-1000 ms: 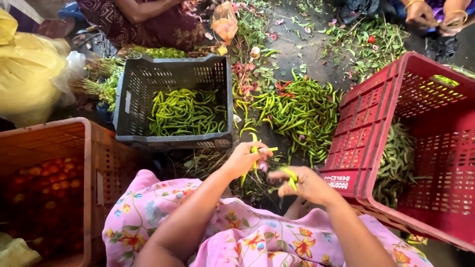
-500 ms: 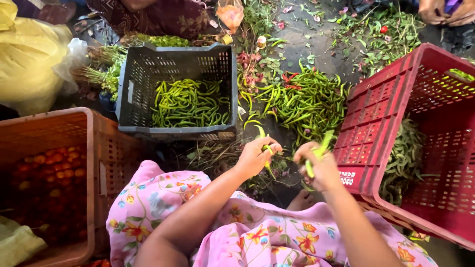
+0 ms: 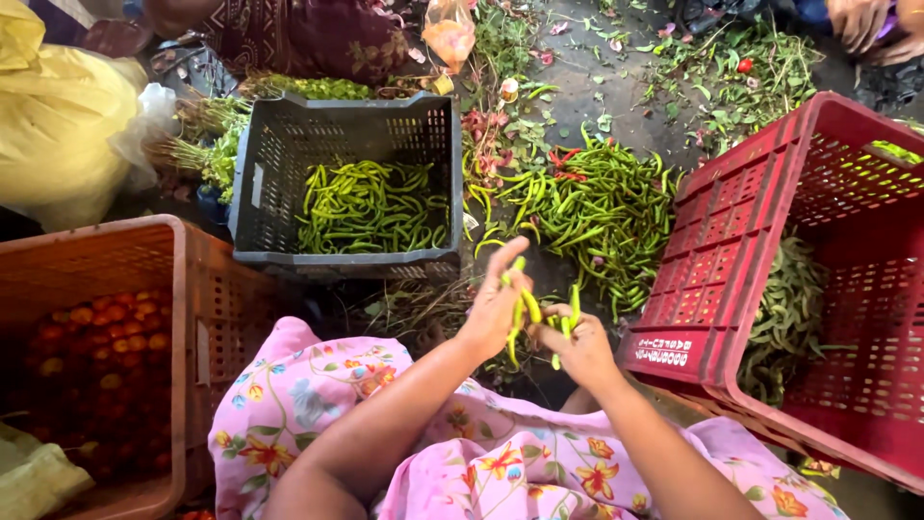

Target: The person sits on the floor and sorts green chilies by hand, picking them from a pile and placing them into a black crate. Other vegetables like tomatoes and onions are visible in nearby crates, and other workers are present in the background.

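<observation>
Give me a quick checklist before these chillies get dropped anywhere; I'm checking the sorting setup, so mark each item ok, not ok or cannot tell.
1. Left hand has a firm hold on a green chilli: ok.
2. Right hand also holds chillies: ok.
3. Dark grey crate has room; green chillies cover only its floor: ok.
4. Red crate is within view on the right with space above its green pods: ok.
5. Loose pile of chillies on the ground lies just ahead of both hands: ok.
6. Whether the held chillies have their stems off: cannot tell.
</observation>
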